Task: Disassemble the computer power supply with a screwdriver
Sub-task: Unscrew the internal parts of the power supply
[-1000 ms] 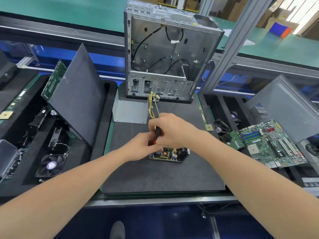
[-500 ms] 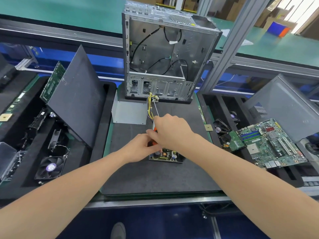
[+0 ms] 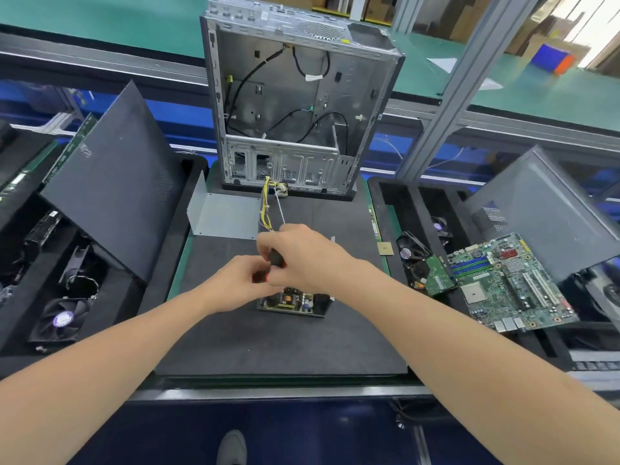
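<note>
The screwdriver (image 3: 277,260) is gripped by the right hand (image 3: 303,258) and pinched by the left hand (image 3: 235,285). The power supply board (image 3: 292,303), partly hidden by both hands, is seen at 6 o'clock from them on the surface (image 3: 268,344). Yellow wires (image 3: 266,209) and the computer case (image 3: 295,95) are found at 12 o'clock, a motherboard (image 3: 510,283) at 3.

Matt, faintly grainy, foam-like: the black rectangular work mat (image 3: 278,344). Bare sheet metal with a dull sheen all over the upright grey open computer case (image 3: 365,105). Same plain smooth metal on the bent grey cover plate (image 3: 224,218). Glossy plastic on the black-and-orange screwdriver (image 3: 276,258). Copper-coloured coil on the small green power-supply board (image 3: 292,305). Smooth plastic sheathing on the yellow wire bundle (image 3: 266,209). Lacquered sheen on the large green motherboard (image 3: 510,283). Matt and finely textured, the leaning dark grey side panel (image 3: 110,182). Slightly glossy plastic for the square black cooling fan (image 3: 62,318).
</note>
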{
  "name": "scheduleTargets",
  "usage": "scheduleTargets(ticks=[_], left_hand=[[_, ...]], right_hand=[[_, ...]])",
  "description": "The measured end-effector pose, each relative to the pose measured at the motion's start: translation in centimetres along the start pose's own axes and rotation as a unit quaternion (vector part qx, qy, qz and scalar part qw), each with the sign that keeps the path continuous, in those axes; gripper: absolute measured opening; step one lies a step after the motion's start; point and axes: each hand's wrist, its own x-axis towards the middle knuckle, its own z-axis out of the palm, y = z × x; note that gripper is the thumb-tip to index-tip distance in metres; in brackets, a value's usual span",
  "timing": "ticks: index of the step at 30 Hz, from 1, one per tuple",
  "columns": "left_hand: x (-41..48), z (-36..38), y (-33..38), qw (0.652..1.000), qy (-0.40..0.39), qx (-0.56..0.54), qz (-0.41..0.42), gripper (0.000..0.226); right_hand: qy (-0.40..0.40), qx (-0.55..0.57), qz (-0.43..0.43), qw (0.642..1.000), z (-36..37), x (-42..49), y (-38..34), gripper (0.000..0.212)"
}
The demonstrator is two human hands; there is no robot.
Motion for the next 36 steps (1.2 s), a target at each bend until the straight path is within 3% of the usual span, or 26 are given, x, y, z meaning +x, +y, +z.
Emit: scheduleTargets(ticks=[5, 10, 16, 20, 22, 25, 27, 30, 32, 36], left_hand=[[-2.2, -3.3, -1.5, 0.999, 0.013, 0.011, -0.046, 0.013], [-4.6, -5.4, -2.9, 0.996, 0.053, 0.001, -0.07, 0.032], [-7.3, -8.5, -4.2, 0.991, 0.087, -0.014, -0.102, 0.007], [-8.5, -9.6, -5.3, 0.99, 0.079, -0.009, -0.113, 0.053], [-8.7, -9.9, -5.7, 0.991, 0.062, -0.011, -0.116, 0.044], [-8.5, -10.4, -5.6, 0.995, 0.045, 0.012, -0.09, 0.012], [-8.3, -10.6, -5.6, 0.997, 0.035, 0.032, -0.061, 0.022], [-7.7, -10.9, -6.3, 0.997, 0.009, 0.039, -0.059, 0.014], [-7.6, -11.2, -6.4, 0.997, -0.001, 0.054, -0.054, 0.022], [-7.2, -12.0, -6.8, 0.997, -0.023, 0.067, -0.037, 0.013]], right_hand=[[0.005, -0.037, -0.018, 0.999, 0.6, 3.0, -4.1, 0.024], [0.023, -0.073, -0.013, 0.997, 1.5, 6.3, -8.1, 0.02], [0.024, -0.041, -0.014, 0.999, 2.7, 8.7, -11.8, 0.014], [0.01, -0.079, -0.018, 0.997, 3.2, 10.3, -14.4, 0.015], [-0.005, -0.091, -0.006, 0.996, 3.2, 10.6, -15.1, 0.016], [-0.01, -0.09, 0.019, 0.996, 3.1, 10.7, -15.1, 0.016], [-0.005, -0.083, 0.031, 0.996, 2.9, 10.6, -14.9, 0.017], [0.011, -0.071, 0.051, 0.996, 2.7, 10.5, -14.8, 0.017], [0.029, -0.059, 0.061, 0.996, 2.6, 10.3, -14.7, 0.017], [0.045, -0.043, 0.076, 0.995, 2.3, 10.0, -14.7, 0.017]])
